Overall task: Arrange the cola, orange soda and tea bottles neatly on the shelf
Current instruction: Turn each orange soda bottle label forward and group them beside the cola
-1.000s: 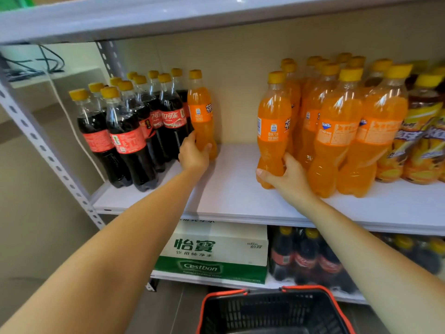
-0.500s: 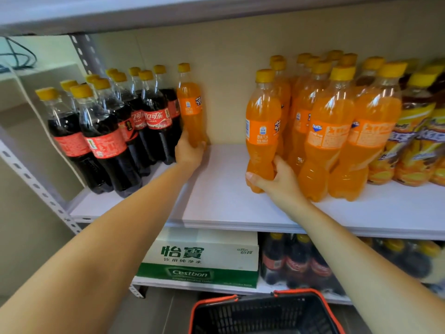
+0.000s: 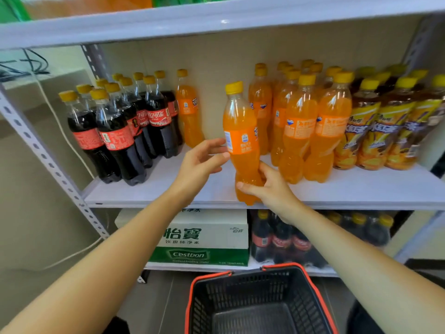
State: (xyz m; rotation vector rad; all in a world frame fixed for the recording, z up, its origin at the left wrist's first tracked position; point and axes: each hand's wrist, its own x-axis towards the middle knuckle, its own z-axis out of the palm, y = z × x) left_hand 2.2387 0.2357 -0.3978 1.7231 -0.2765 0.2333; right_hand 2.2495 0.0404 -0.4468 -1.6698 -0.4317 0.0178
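My right hand (image 3: pixel 267 189) grips the lower part of an orange soda bottle (image 3: pixel 242 138), lifted and tilted in front of the white shelf (image 3: pixel 168 186). My left hand (image 3: pixel 199 162) is open, its fingertips reaching toward this bottle's label. A single orange soda bottle (image 3: pixel 189 109) stands at the back beside the cola bottles (image 3: pixel 125 126) on the left. The main group of orange soda bottles (image 3: pixel 303 121) stands to the right, with tea bottles (image 3: pixel 390 126) at the far right.
A black basket with red rim (image 3: pixel 260 300) sits below me. On the lower shelf lie a green and white water carton (image 3: pixel 199 239) and more cola bottles (image 3: pixel 281 239). A perforated metal upright (image 3: pixel 36 145) frames the left side.
My left hand let go of the lone orange bottle at the back and moved right. My right hand lifted its orange bottle off the shelf and brought it leftward toward me.
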